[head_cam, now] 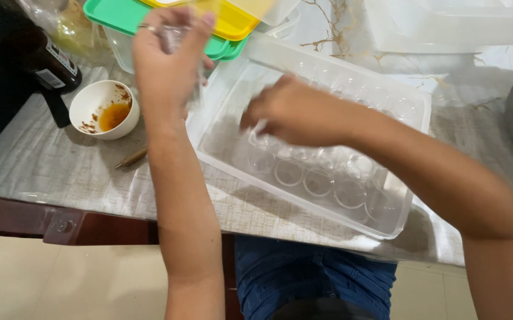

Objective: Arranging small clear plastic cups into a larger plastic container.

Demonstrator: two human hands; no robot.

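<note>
1. While the right hand (295, 112) dips into the clear plastic egg tray (387, 222), its fingers curl down and bunch together over the far-left cups. The motion blur hides the fingertips, so I cannot tell whether they pinch anything.
2. Over to the left hand (170, 56): raised above the table, fingers drawn close around something thin and see-through, a ring on one finger. What that clear piece is, the view does not settle; it may be a small lid or a bit of film.
3. As I read it, the left hand is up and out of the way so the right has free room inside the tray.
4. The tray sits on the pale patterned tablecloth (43, 166), right in front of the person, near the table edge and easy for both hands to reach. Its long axis runs on a slant, from the upper left beside the left hand down to the lower right by the right forearm. The round cups face upward in rows and appear empty.
5. Moving outward: a small white bowl (93, 101) with orange-brown sauce sits left of the tray, apart from it, with a thin brownish stick (132, 157) lying between bowl and table edge.
6. A dark bottle (46, 62) lies tilted at the far left, just behind the bowl.
7. Behind the left hand, green (111, 15) and yellow container lids (236, 24) are stacked on clear tubs, just beyond the tray's far corner.
</note>
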